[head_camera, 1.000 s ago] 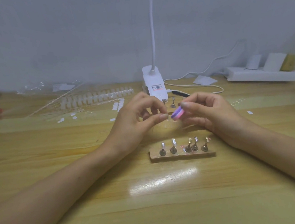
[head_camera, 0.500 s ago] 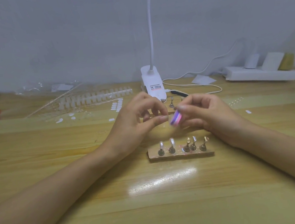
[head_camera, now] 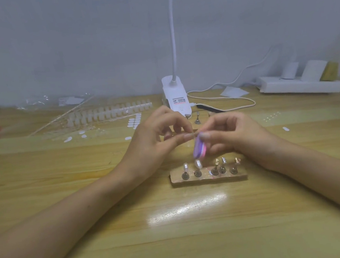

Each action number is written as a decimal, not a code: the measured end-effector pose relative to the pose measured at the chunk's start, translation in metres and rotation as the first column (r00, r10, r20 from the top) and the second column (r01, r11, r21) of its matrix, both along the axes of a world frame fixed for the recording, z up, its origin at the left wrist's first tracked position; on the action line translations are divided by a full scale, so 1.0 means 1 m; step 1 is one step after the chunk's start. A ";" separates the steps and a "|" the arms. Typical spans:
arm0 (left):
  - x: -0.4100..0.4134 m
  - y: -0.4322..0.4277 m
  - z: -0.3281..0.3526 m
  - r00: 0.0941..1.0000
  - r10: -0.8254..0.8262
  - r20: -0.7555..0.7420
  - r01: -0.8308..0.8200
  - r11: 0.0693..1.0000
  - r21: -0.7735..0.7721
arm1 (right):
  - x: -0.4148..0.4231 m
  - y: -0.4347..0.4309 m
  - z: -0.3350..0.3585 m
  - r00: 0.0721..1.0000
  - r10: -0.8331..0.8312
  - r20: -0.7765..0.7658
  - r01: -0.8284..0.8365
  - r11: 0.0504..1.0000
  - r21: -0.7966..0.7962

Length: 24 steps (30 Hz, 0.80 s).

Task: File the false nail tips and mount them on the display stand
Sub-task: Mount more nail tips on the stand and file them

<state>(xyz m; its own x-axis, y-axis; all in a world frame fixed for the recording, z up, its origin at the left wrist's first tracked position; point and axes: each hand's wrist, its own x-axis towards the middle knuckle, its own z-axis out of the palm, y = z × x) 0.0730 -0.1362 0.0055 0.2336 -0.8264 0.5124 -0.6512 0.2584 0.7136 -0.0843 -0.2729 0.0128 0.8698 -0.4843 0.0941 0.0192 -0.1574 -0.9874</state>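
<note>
My left hand [head_camera: 153, 143] pinches a small clear false nail tip [head_camera: 189, 142] between thumb and forefinger, just above the table. My right hand [head_camera: 234, 133] grips a pink and purple nail file [head_camera: 199, 150], blurred, its end against the tip. Below both hands lies the wooden display stand [head_camera: 209, 177] with several metal pegs; two pegs on its left carry clear nail tips [head_camera: 198, 164].
A white clip lamp [head_camera: 176, 98] stands behind the hands, its cable running right to a white power strip [head_camera: 301, 87]. Strips of nail tips [head_camera: 107, 113], loose tips and sticker tabs [head_camera: 134, 121] lie at the back left. A loose metal peg [head_camera: 197, 118] stands near the lamp.
The nail file in my right hand has swung downward and to the left against the tip. My left hand holds nearly still.
</note>
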 end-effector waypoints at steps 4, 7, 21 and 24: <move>0.001 0.000 0.000 1.000 -0.005 0.002 0.004 1.000 0.012 | 0.001 -0.002 -0.002 0.993 -0.090 0.077 0.086 0.995 0.059; 0.001 0.000 -0.001 1.000 0.019 0.006 -0.019 1.000 -0.011 | 0.000 0.000 -0.002 1.000 0.016 0.020 -0.016 1.000 0.008; 0.003 -0.002 -0.002 1.000 0.014 0.007 -0.014 1.000 -0.022 | 0.000 -0.001 -0.005 0.999 0.035 0.025 -0.035 0.999 -0.032; 0.004 -0.002 -0.002 1.000 0.011 0.007 -0.011 1.000 -0.020 | 0.001 -0.005 -0.007 0.989 -0.094 0.111 0.088 0.995 0.055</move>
